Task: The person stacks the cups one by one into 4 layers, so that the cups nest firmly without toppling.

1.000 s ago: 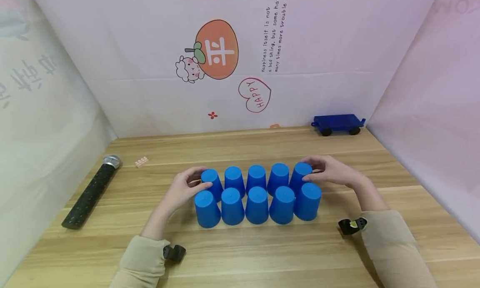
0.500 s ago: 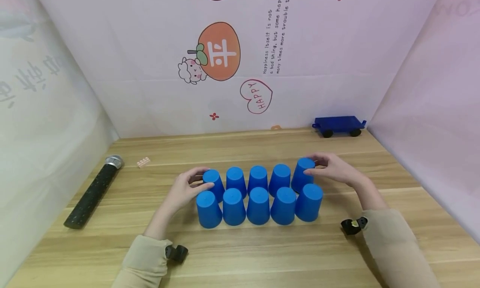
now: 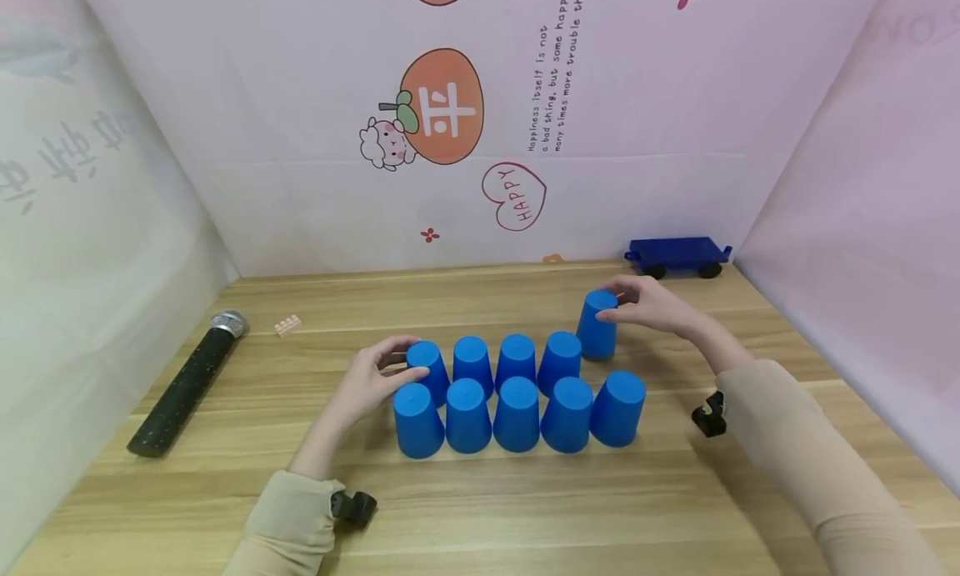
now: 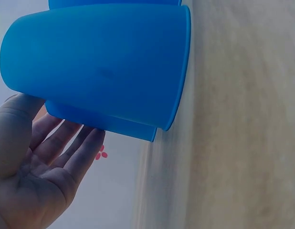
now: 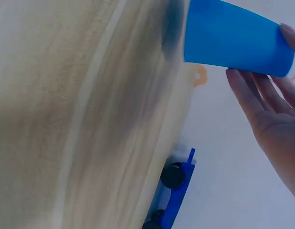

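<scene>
Several blue plastic cups stand upside down in two rows; the front row [image 3: 517, 418] is whole in the head view. My left hand [image 3: 375, 374] holds the leftmost cup [image 3: 429, 368] of the back row, thumb in front and fingers behind. In the left wrist view a nearer front cup [image 4: 100, 62] covers much of it. Behind the right end of the rows, my right hand [image 3: 648, 303] grips another upside-down cup [image 3: 597, 326] between thumb and fingers. That cup [image 5: 238, 40] is apart from the others; in the right wrist view its rim appears just off the wooden tabletop.
At the left lies a black microphone [image 3: 187, 384] with a silver head. A small pink studded block [image 3: 287, 325] is near it. A dark blue toy wagon [image 3: 678, 255] stands by the back wall at right. White printed cloth walls [image 3: 300, 217] enclose the wooden table [image 3: 525, 509].
My right hand has taken the rightmost back-row cup out of line and carried it rearward, away from the rows. The left hand has stayed at its cup.
</scene>
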{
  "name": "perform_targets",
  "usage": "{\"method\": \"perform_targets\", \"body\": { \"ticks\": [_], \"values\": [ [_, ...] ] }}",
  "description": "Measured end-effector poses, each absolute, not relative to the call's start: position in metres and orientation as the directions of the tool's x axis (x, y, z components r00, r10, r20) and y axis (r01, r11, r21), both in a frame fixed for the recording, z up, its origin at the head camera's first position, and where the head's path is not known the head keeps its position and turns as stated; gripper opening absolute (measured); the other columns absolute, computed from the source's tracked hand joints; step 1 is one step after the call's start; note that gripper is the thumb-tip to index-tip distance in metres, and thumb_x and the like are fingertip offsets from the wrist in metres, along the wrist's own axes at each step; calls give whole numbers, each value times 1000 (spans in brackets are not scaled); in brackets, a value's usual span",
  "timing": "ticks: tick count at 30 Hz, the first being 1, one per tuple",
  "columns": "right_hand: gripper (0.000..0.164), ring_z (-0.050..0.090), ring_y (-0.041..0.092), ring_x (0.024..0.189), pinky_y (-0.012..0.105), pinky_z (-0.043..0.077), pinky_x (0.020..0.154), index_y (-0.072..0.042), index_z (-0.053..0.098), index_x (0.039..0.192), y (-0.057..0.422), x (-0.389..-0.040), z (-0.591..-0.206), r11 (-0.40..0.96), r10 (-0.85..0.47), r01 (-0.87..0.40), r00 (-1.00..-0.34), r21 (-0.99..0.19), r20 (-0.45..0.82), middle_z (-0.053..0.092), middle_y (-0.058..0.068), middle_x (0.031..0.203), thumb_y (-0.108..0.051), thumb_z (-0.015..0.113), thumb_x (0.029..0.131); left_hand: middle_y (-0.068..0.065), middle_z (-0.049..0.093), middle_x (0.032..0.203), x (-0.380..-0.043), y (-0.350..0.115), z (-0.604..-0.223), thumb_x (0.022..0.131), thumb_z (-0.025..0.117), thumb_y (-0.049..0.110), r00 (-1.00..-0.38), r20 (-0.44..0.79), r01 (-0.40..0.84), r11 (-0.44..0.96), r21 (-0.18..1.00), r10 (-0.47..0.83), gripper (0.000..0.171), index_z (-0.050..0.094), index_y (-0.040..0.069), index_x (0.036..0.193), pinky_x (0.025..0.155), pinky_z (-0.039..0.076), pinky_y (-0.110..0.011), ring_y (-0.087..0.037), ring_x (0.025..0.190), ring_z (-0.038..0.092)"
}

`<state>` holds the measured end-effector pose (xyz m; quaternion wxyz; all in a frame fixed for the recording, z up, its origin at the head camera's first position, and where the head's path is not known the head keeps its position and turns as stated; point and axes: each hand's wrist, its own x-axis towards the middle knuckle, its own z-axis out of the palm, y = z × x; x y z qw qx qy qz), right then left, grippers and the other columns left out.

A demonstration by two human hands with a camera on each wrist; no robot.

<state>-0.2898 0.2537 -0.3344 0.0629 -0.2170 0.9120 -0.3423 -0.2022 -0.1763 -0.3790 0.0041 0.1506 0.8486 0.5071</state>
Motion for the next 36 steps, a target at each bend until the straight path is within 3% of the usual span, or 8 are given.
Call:
{"method": "perform_targets", "body": {
  "ticks": [7,16,36],
  "values": [
    [52,53,38,118,55,46,96,-6,52,128,238,-305,-337,655,-441,-352,-897,-669,40,56,19,128,-33,68,86,-12,59,126,-203,-175,-379,86,68,32,-956,141,245,434,867,258,49,54,13,128,96,49,-47,-33,117,58],
    [47,56,34,116,50,48,96,-7,53,127,206,-315,-336,563,-543,-362,-840,-743,-2,59,15,124,-26,68,87,-13,60,126,-202,-176,-379,86,69,29,-954,164,263,436,861,251,48,55,11,128,95,50,-48,-33,116,59],
    [51,54,36,119,52,46,98,-4,50,130,172,-319,-332,536,-657,-409,-751,-739,-60,58,17,127,-22,69,86,-12,59,127,-203,-177,-380,85,69,33,-956,147,248,433,866,253,50,54,12,128,95,49,-47,-33,116,58]
  ]
}}
